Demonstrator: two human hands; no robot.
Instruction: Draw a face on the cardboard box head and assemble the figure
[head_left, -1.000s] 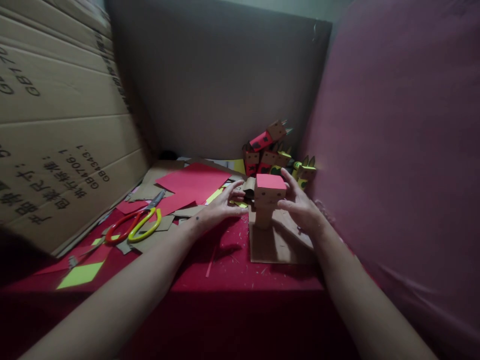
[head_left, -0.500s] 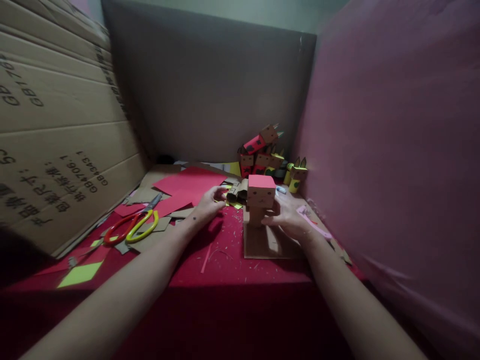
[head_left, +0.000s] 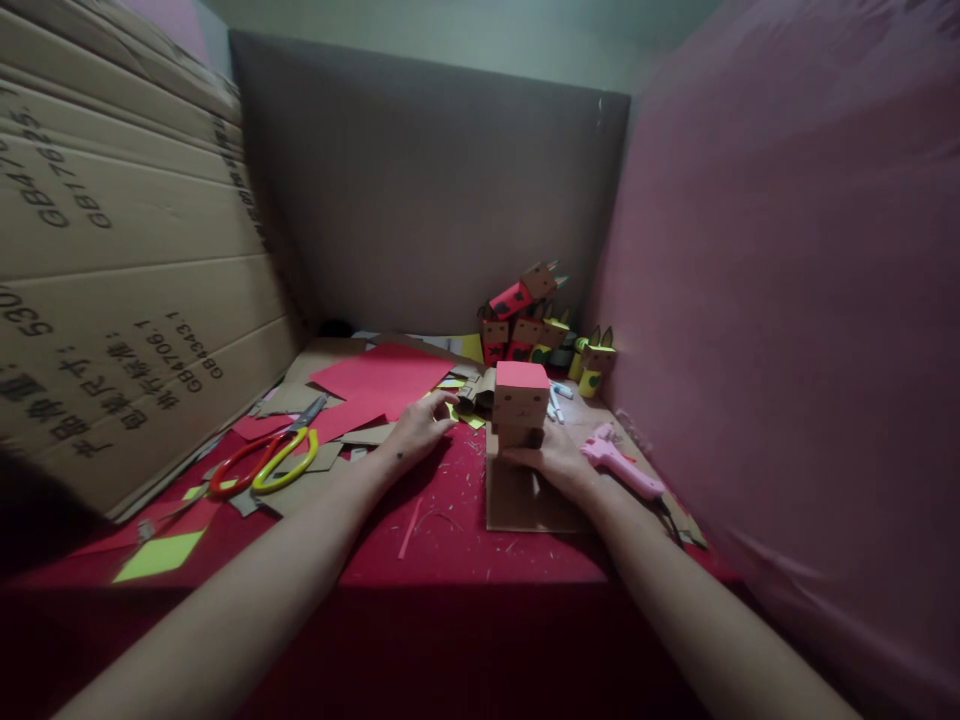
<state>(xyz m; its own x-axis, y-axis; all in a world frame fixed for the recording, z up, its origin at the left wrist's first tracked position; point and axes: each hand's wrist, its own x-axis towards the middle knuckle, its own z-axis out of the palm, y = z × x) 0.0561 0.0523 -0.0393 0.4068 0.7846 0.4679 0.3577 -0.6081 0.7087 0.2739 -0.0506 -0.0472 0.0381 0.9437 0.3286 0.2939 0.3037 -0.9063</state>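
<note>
On the near part of the red-covered table (head_left: pixel 450 555) lies a cardboard board (head_left: pixel 517 510); above it I see the right hand (head_left: pixel 561 460), its grip closed round the lower part of an upright, red-topped cardboard figure (head_left: pixel 521 402). The left hand (head_left: pixel 418 432) has its grip loosely parted, near cardboard scraps (head_left: pixel 371 436). Farther back, box-headed figures (head_left: pixel 528 328) pile up by the grey wall (head_left: pixel 420 200)

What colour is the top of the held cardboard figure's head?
The figure's top is pinkish red, showing best in the head camera view.
</note>
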